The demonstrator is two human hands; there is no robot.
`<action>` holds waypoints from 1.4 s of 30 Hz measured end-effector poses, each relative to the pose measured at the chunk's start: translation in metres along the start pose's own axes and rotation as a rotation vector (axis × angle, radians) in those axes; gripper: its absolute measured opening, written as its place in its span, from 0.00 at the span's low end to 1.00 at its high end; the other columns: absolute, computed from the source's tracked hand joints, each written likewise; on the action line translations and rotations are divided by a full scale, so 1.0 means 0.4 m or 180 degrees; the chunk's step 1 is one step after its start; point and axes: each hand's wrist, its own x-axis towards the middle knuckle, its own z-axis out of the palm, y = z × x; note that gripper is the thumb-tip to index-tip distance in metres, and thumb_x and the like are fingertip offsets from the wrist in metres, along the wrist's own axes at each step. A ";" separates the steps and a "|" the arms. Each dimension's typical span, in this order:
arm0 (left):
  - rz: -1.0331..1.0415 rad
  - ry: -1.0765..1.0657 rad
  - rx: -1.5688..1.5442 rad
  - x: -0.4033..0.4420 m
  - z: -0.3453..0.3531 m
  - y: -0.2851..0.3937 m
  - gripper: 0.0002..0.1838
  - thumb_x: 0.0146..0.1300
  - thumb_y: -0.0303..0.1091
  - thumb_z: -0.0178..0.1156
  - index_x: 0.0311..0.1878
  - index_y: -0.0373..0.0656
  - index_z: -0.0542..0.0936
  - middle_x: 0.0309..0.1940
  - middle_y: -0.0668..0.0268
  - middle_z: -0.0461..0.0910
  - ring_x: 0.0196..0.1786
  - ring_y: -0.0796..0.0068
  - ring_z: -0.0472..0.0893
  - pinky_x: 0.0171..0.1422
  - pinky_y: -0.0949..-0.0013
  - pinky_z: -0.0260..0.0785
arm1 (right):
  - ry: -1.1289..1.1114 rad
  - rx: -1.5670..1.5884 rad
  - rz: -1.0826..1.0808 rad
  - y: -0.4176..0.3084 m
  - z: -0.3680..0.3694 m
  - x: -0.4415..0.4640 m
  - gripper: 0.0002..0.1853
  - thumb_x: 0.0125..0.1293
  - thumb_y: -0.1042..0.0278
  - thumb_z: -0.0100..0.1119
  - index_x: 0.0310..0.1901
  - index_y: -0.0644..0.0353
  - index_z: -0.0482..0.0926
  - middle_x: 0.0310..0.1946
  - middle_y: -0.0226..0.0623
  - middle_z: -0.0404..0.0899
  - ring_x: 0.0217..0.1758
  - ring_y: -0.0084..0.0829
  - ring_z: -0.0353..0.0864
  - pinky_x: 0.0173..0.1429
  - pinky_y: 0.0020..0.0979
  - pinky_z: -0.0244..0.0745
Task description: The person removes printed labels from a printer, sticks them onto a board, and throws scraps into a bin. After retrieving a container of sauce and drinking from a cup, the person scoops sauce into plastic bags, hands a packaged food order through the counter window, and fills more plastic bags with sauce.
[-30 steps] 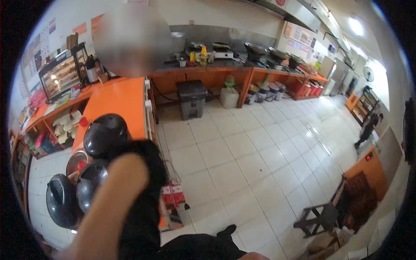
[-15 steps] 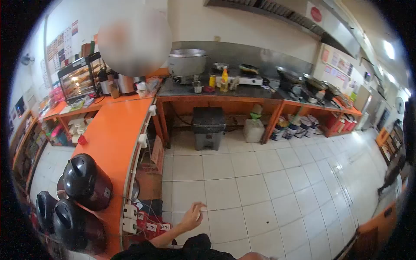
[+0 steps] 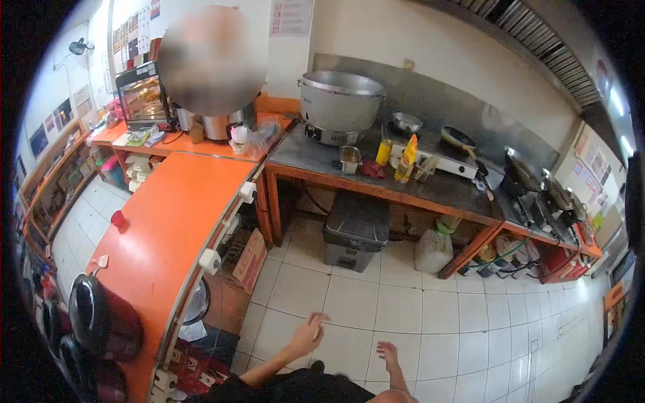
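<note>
My left hand (image 3: 307, 336) is held out low over the tiled floor, its fingers loosely bent and apart, with nothing I can make out in it. To its right, my right hand (image 3: 388, 353) also hangs in the air, fingers spread and holding nothing. Neither hand touches anything. On the left, the orange counter (image 3: 176, 208) is the nearest furniture to my left hand. Ahead, below the dark cooking counter (image 3: 295, 158), stands a grey pedal bin (image 3: 356, 232).
A large rice cooker (image 3: 341, 107), a yellow bottle (image 3: 406, 161) and a frying pan (image 3: 458, 138) stand ahead. Dark lidded containers (image 3: 104, 316) and a red cup (image 3: 118, 219) are on the left. A white jerrycan (image 3: 434, 252) sits on the floor. Behind the orange counter is a blurred round patch.
My view has moved closer to the cooking counter and tilted. My right hand has come into view at the bottom. My left hand stays stretched forward.
</note>
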 end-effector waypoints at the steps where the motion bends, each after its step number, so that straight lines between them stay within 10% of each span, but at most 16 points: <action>1: -0.0020 0.0111 -0.0112 0.072 -0.009 0.007 0.18 0.56 0.19 0.51 0.51 0.43 0.68 0.46 0.57 0.70 0.39 0.59 0.73 0.41 0.64 0.68 | -0.0120 0.0014 -0.0031 -0.036 0.016 0.028 0.16 0.63 0.53 0.51 0.45 0.54 0.77 0.36 0.32 0.79 0.37 0.27 0.78 0.38 0.32 0.72; 16: -0.1063 0.1553 -0.0477 1.171 0.005 -0.394 0.12 0.63 0.31 0.55 0.49 0.43 0.74 0.38 0.63 0.78 0.32 0.69 0.75 0.39 0.70 0.68 | -0.0907 -0.0070 -0.2527 -1.384 0.274 0.999 0.10 0.68 0.64 0.49 0.42 0.58 0.78 0.34 0.26 0.78 0.37 0.18 0.76 0.42 0.20 0.68; 23: -0.1733 0.2519 -0.0308 1.316 0.092 -0.549 0.18 0.65 0.38 0.54 0.54 0.37 0.71 0.41 0.56 0.78 0.39 0.66 0.78 0.45 0.65 0.69 | -0.1084 -0.0899 -0.1996 -1.454 0.502 1.443 0.11 0.63 0.61 0.58 0.41 0.59 0.79 0.32 0.27 0.80 0.34 0.18 0.77 0.37 0.21 0.69; 42: -0.2662 0.3008 -0.1217 1.332 0.089 -0.451 0.11 0.61 0.32 0.60 0.42 0.33 0.80 0.30 0.66 0.81 0.32 0.82 0.76 0.40 0.78 0.68 | -0.2943 0.0104 -0.0179 -1.481 0.524 1.475 0.06 0.61 0.68 0.61 0.35 0.62 0.80 0.32 0.29 0.80 0.36 0.23 0.76 0.42 0.24 0.69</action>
